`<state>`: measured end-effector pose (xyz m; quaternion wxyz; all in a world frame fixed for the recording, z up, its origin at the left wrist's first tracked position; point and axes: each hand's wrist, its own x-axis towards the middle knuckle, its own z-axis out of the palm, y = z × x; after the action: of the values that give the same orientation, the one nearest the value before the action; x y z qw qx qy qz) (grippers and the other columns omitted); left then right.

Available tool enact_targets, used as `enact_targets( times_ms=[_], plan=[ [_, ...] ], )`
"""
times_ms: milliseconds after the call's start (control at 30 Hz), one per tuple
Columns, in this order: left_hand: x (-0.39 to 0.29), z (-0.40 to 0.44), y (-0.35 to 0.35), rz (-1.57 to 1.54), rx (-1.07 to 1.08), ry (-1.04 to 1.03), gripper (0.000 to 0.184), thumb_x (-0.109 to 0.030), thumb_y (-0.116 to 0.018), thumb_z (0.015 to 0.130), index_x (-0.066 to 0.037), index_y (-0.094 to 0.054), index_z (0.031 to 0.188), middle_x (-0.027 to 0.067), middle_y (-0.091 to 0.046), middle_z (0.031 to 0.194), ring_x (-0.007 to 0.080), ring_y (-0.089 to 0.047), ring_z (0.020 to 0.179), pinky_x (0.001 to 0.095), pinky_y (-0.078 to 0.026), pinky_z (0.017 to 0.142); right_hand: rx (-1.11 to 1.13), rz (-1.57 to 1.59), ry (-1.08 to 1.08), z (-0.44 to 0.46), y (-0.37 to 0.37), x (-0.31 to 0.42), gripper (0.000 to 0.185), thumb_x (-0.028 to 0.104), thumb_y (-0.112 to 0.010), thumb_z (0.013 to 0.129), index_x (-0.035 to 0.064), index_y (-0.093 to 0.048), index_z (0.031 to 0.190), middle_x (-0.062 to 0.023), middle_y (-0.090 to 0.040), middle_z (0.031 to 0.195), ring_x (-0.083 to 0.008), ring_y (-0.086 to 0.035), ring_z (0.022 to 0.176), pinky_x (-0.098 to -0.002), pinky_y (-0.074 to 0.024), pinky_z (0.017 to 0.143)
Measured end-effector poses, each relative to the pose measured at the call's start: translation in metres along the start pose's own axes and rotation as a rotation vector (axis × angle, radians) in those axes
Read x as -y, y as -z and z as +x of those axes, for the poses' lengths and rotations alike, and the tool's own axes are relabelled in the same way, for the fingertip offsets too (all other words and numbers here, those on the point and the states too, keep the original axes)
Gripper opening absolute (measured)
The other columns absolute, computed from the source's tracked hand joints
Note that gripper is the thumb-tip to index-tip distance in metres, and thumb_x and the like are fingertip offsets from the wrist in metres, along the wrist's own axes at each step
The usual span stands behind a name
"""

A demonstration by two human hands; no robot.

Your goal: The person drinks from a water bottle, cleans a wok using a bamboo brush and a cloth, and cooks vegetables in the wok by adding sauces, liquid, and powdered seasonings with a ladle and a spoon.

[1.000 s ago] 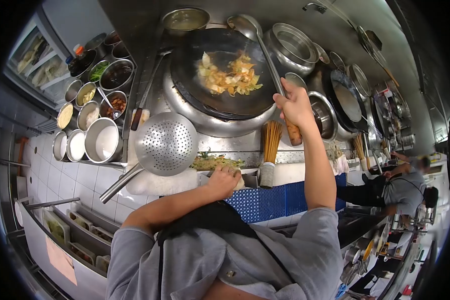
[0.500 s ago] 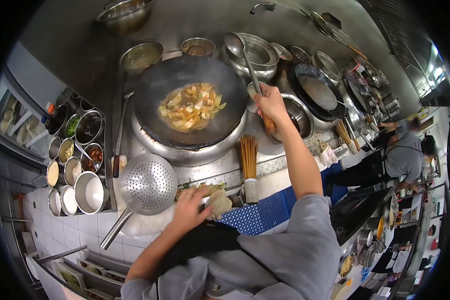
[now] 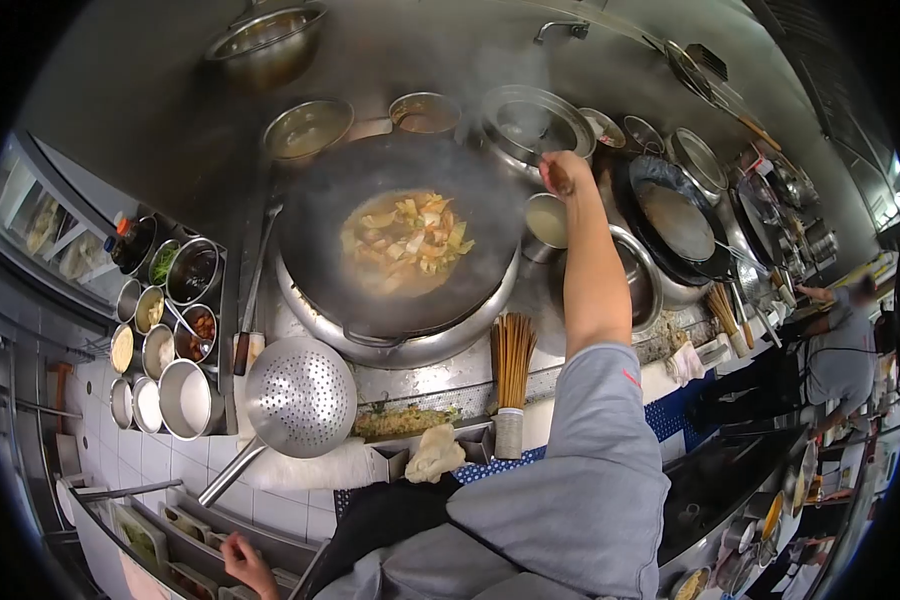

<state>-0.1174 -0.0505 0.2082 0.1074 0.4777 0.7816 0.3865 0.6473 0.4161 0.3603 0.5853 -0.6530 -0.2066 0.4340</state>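
My right hand [image 3: 567,172] is closed round the wooden handle of the ladle [image 3: 560,182], above the near edge of a steaming metal pot [image 3: 565,110]; the ladle's bowl is hard to make out there. In front of me sits a large dark wok [image 3: 315,235] holding cut vegetables [image 3: 410,235] in steaming liquid. Low on the left, my left hand [image 3: 245,562] is beside the food trays, its fingers curled in with nothing visible in them. A crumpled cloth [image 3: 434,453] lies at the counter's front edge, apart from both hands.
A perforated strainer [image 3: 300,395] and a bamboo brush [image 3: 511,385] lie before the wok. Seasoning pots [image 3: 185,398] stand left, with a long-handled tool [image 3: 255,290] near them. Another wok [image 3: 678,220] is on the right. A person in grey [image 3: 840,345] stands farther right.
My right hand has moved forward with the ladle to the rear pot. My left hand has left the counter by the cloth and gone down left to the trays. The view has shifted.
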Motion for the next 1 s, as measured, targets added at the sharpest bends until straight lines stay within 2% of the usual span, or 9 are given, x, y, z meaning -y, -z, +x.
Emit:
enact_targets(
  times_ms=[133,233,333,433,500,600,800,867,1000],
  plan=[
    [0.062,-0.044,-0.007,0.038,0.556,0.483,0.019,-0.008,-0.059,0.090,0.002,-0.066,0.105,0.0104,-0.067,0.082,0.0198,-0.062,0.077,0.0333,-0.049,0.071,0.219,0.720,-0.061,-0.023,0.009,-0.004,0.014,0.010,-0.055,0.094,0.0037,-0.048,0.083,-0.0044,-0.056,0.069,-0.0103,-0.054,0.050,-0.0179,-0.0472,0.042],
    [0.082,-0.058,-0.014,0.118,0.964,0.304,0.018,-0.010,-0.068,0.081,0.004,-0.067,0.092,0.0053,-0.064,0.073,0.0128,-0.058,0.067,0.0307,-0.046,0.058,0.354,0.835,-0.122,-0.068,0.015,0.010,0.013,0.008,-0.054,0.094,-0.0020,-0.048,0.089,-0.0060,-0.056,0.071,-0.0106,-0.055,0.052,-0.0186,-0.0479,0.042],
    [0.119,-0.052,-0.039,-0.052,1.012,0.548,0.020,-0.013,-0.069,0.082,0.004,-0.069,0.092,0.0087,-0.067,0.070,0.0138,-0.062,0.063,0.0325,-0.047,0.050,0.581,0.953,-0.217,-0.122,0.018,0.015,0.037,0.013,-0.050,0.098,-0.0156,-0.037,0.118,-0.0075,-0.053,0.075,-0.0127,-0.055,0.056,-0.0225,-0.0506,0.046],
    [0.194,-0.033,-0.093,-0.121,0.874,0.687,0.042,-0.006,-0.072,0.082,0.003,-0.058,0.121,0.0097,-0.063,0.069,0.0171,-0.061,0.054,0.0326,-0.047,0.045,0.597,1.017,-0.283,-0.192,0.009,0.002,0.036,0.012,-0.048,0.100,-0.0147,-0.035,0.120,-0.0083,-0.054,0.081,-0.0134,-0.055,0.056,-0.0249,-0.0502,0.048],
    [0.164,-0.005,-0.104,-0.056,0.822,0.541,0.043,-0.009,-0.071,0.082,0.003,-0.059,0.122,0.0108,-0.064,0.071,0.0156,-0.062,0.055,0.0291,-0.048,0.045,0.619,1.038,-0.343,-0.232,0.010,-0.017,0.037,0.013,-0.048,0.100,-0.0137,-0.034,0.122,-0.0082,-0.054,0.083,-0.0131,-0.056,0.056,-0.0252,-0.0506,0.048],
    [0.123,0.015,-0.104,-0.101,0.761,0.523,0.046,-0.013,-0.066,0.081,0.002,-0.060,0.124,0.0123,-0.065,0.074,0.0173,-0.063,0.056,0.0295,-0.049,0.046,0.505,0.803,-0.440,-0.267,0.016,-0.045,0.030,0.011,-0.052,0.097,-0.0095,-0.045,0.117,-0.0060,-0.057,0.076,-0.0108,-0.055,0.052,-0.0242,-0.0478,0.043],
    [0.126,0.024,-0.125,-0.072,0.837,0.496,0.042,-0.009,-0.069,0.079,0.003,-0.061,0.118,0.0123,-0.067,0.075,0.0173,-0.064,0.057,0.0300,-0.049,0.045,0.237,-0.491,0.222,-0.293,0.012,-0.082,0.026,0.003,-0.062,0.086,-0.0052,-0.064,0.111,-0.0038,-0.056,0.061,-0.0133,-0.054,0.043,-0.0290,-0.0418,0.041],
    [0.123,0.016,-0.122,-0.058,0.881,0.521,0.043,-0.008,-0.070,0.078,0.004,-0.061,0.118,0.0124,-0.067,0.076,0.0172,-0.064,0.056,0.0294,-0.049,0.044,0.069,-0.661,0.398,-0.263,0.012,-0.072,0.021,0.003,-0.062,0.085,-0.0055,-0.064,0.104,-0.0044,-0.056,0.059,-0.0140,-0.054,0.043,-0.0299,-0.0422,0.041],
    [0.112,0.002,-0.116,-0.019,0.884,0.529,0.044,-0.008,-0.067,0.080,0.004,-0.059,0.121,0.0132,-0.067,0.076,0.0174,-0.064,0.055,0.0296,-0.049,0.043,0.098,-0.262,0.451,-0.171,-0.004,-0.023,0.005,0.002,-0.061,0.084,-0.0025,-0.063,0.085,-0.0053,-0.056,0.059,-0.0148,-0.054,0.043,-0.0305,-0.0422,0.040]
  ],
)
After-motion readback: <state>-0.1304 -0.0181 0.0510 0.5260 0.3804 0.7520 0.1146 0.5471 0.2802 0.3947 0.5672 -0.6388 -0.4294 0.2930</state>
